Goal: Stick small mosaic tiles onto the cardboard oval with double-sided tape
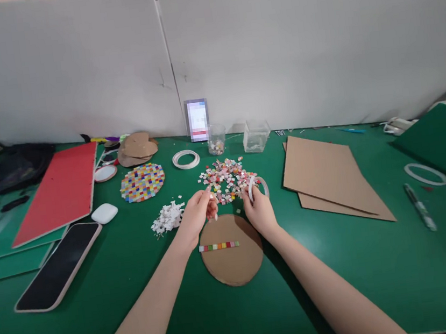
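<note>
Cardboard disc [235, 268] was round, plain brown, flat on the green surface [344, 293]; one multicolour tile row [218, 246] ran from its left rim past its middle. Right hand [258, 208], at the disc's upper right, held a white ring [266, 186]; left hand [198, 213], upper left, had fingers bunched, contents unclear. Counted beyond the disc: one multicolour pile [230, 174], one white pile [168, 217]; right of it, two cardboard sheets [321, 171].
</note>
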The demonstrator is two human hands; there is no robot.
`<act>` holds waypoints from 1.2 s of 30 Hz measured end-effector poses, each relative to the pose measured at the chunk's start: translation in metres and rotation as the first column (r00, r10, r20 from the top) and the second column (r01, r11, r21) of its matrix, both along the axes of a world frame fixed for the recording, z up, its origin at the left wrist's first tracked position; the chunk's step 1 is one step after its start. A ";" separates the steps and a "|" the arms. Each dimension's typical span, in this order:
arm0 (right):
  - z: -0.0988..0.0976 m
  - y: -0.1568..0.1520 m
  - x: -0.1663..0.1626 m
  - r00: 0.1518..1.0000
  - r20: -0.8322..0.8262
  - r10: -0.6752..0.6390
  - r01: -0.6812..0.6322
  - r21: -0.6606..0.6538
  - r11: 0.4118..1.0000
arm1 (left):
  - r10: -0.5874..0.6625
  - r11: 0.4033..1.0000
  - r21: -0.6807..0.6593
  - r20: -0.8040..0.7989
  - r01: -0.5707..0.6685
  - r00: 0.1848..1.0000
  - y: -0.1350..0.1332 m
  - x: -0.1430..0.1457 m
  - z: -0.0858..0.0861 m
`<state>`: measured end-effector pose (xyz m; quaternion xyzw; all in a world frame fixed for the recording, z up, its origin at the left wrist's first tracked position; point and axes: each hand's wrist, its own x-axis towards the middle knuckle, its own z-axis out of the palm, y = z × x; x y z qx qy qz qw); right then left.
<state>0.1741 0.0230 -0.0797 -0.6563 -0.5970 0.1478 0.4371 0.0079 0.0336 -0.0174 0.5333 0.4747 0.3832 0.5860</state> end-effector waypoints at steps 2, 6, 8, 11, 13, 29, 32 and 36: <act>0.000 0.000 0.000 0.998 0.057 -0.008 0.008 -0.003 1.000 | -0.017 1.000 0.010 -0.019 0.017 1.000 -0.002 0.001 -0.002; -0.002 0.000 0.000 0.988 0.155 -0.012 0.013 -0.004 1.000 | -0.024 0.997 0.070 -0.064 0.028 0.998 -0.001 0.002 -0.010; -0.003 0.001 -0.001 0.980 0.196 -0.027 0.027 0.006 1.000 | -0.020 0.993 0.116 -0.103 0.032 0.995 0.001 0.001 -0.013; -0.006 0.001 -0.003 0.965 0.257 -0.055 0.049 0.029 0.998 | 0.001 0.980 0.196 -0.170 0.033 0.985 0.004 -0.004 -0.015; -0.008 0.001 -0.004 0.954 0.294 -0.058 0.048 0.042 0.998 | 0.033 0.967 0.252 -0.215 0.023 0.976 0.006 -0.008 -0.014; -0.009 -0.001 0.004 0.944 0.330 -0.002 -0.024 0.073 0.997 | 0.130 0.904 0.414 -0.497 0.103 0.858 0.009 -0.018 -0.010; -0.011 0.000 0.004 0.949 0.314 0.002 -0.028 0.079 0.996 | 0.133 0.900 0.417 -0.538 0.126 0.833 0.010 -0.018 -0.012; -0.004 -0.003 0.006 0.959 0.283 0.024 -0.052 0.094 0.994 | 0.133 0.901 0.413 -0.547 0.129 0.827 0.011 -0.019 -0.014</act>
